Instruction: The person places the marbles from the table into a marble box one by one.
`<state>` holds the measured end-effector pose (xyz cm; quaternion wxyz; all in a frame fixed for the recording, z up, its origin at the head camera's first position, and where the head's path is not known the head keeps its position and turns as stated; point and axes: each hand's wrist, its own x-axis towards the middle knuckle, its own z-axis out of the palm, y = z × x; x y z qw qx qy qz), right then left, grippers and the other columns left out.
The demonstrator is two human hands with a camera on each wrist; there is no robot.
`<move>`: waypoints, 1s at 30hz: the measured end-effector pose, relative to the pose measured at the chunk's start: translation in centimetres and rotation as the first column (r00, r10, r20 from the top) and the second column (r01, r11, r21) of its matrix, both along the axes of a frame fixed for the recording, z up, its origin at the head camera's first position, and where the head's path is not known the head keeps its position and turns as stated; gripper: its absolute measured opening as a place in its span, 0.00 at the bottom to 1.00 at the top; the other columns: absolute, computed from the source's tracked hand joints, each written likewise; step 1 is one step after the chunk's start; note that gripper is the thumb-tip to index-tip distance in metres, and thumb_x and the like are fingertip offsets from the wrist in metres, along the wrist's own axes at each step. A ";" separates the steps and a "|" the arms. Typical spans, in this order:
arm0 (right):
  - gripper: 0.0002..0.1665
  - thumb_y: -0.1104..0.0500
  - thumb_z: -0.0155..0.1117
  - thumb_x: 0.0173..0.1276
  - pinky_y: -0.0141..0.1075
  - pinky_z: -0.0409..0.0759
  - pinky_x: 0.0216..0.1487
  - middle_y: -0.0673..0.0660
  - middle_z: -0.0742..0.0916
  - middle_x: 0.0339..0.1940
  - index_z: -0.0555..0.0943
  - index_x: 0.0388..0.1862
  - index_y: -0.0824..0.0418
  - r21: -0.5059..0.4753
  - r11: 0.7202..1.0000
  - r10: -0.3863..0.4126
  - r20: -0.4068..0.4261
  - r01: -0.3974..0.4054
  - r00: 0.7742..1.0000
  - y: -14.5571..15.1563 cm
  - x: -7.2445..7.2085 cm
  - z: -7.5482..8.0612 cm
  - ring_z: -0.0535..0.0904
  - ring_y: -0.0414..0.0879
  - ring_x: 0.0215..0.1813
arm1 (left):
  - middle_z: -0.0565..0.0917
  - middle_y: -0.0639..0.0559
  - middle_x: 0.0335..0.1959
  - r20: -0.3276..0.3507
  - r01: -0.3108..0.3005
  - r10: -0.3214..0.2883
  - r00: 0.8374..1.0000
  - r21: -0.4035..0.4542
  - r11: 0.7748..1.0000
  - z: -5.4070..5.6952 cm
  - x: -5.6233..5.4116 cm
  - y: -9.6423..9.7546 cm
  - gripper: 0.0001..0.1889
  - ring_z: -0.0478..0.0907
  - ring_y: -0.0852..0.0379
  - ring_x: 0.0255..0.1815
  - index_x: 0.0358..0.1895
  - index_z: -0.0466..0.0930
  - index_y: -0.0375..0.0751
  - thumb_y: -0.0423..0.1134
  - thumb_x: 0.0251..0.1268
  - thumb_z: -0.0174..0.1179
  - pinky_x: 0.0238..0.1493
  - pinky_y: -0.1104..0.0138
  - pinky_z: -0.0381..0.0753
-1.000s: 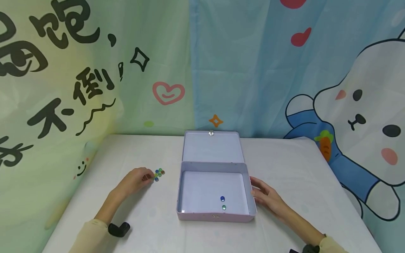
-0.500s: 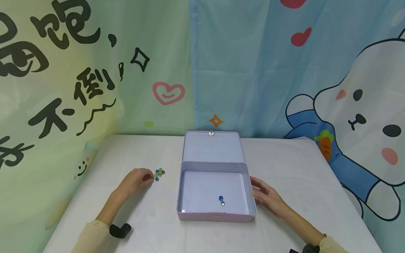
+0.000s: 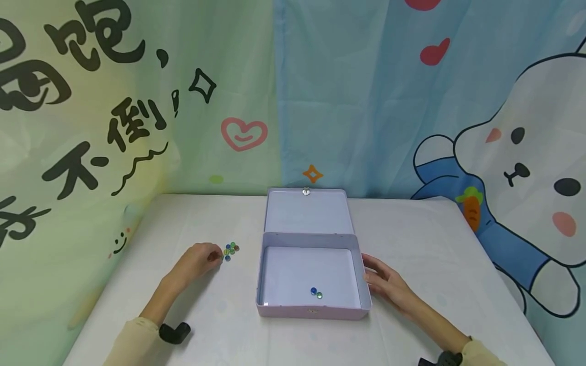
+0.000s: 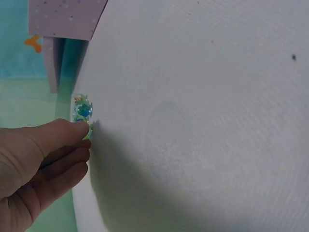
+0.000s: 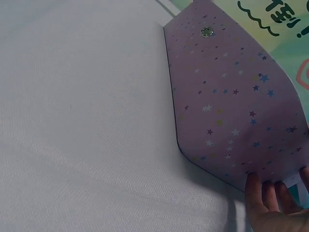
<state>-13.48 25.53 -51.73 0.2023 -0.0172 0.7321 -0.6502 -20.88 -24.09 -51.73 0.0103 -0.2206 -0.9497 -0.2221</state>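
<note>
At the left of the table, my left hand (image 3: 199, 259) reaches a small cluster of glass marbles (image 3: 232, 249). Its thumb and forefinger pinch at a greenish marble (image 4: 89, 131), mostly hidden by the fingertips in the left wrist view. In the middle stands a lilac box (image 3: 313, 312) with its lid (image 3: 308, 211) tilted back. Inside it, a blue marble (image 3: 313, 291) and a clear greenish marble (image 3: 319, 295) lie side by side near the front. My right hand (image 3: 389, 284) rests its fairly straight fingers against the box's right wall, seen star-patterned in the right wrist view.
A white cloth covers the table (image 3: 220, 325). Behind it hangs a printed curtain (image 3: 348, 101), close to the raised lid. Each wrist wears a black camera, such as the left wrist camera (image 3: 175, 333).
Inside the box, the blue marble has rolled left and slightly forward, and the greenish one has drifted slightly left and back. Both hands have stayed nearly still.
</note>
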 end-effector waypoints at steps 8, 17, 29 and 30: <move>0.38 0.56 0.55 0.73 0.27 0.77 0.57 0.68 0.60 0.77 0.53 0.77 0.61 -0.015 1.000 0.011 -0.009 -0.011 1.000 0.0 0.0 0.2 0.73 0.33 0.64 | 0.86 0.51 0.29 -0.049 0.061 -0.060 0.997 0.029 0.998 1.8 -0.3 1.1 0.04 0.78 0.63 0.30 0.34 0.84 0.38 0.28 0.55 0.65 0.33 0.70 0.80; 0.38 0.56 0.55 0.73 0.27 0.77 0.57 0.67 0.61 0.76 0.54 0.77 0.61 0.005 1.000 -0.002 -0.007 0.002 1.000 -0.1 0.0 0.1 0.73 0.32 0.64 | 0.86 0.53 0.32 -0.048 0.120 -0.117 0.992 0.050 0.992 5.6 -0.6 3.4 0.05 0.80 0.61 0.34 0.37 0.85 0.38 0.31 0.58 0.66 0.38 0.66 0.82; 0.39 0.55 0.56 0.73 0.29 0.78 0.59 0.66 0.61 0.76 0.54 0.77 0.60 0.029 1.000 -0.012 0.004 0.011 1.000 -0.1 0.0 0.1 0.72 0.43 0.68 | 0.87 0.54 0.35 -0.005 0.290 -0.291 0.957 0.110 0.951 9.5 -2.8 8.7 0.06 0.82 0.63 0.36 0.40 0.84 0.41 0.34 0.61 0.65 0.40 0.73 0.82; 0.39 0.55 0.56 0.73 0.29 0.78 0.59 0.66 0.61 0.76 0.54 0.77 0.60 0.033 0.999 -0.010 0.004 0.010 1.000 -0.1 0.0 0.1 0.71 0.43 0.68 | 0.87 0.54 0.35 -0.002 0.306 -0.308 0.952 0.118 0.945 9.9 -3.0 9.3 0.05 0.82 0.64 0.35 0.40 0.84 0.41 0.34 0.61 0.65 0.40 0.73 0.82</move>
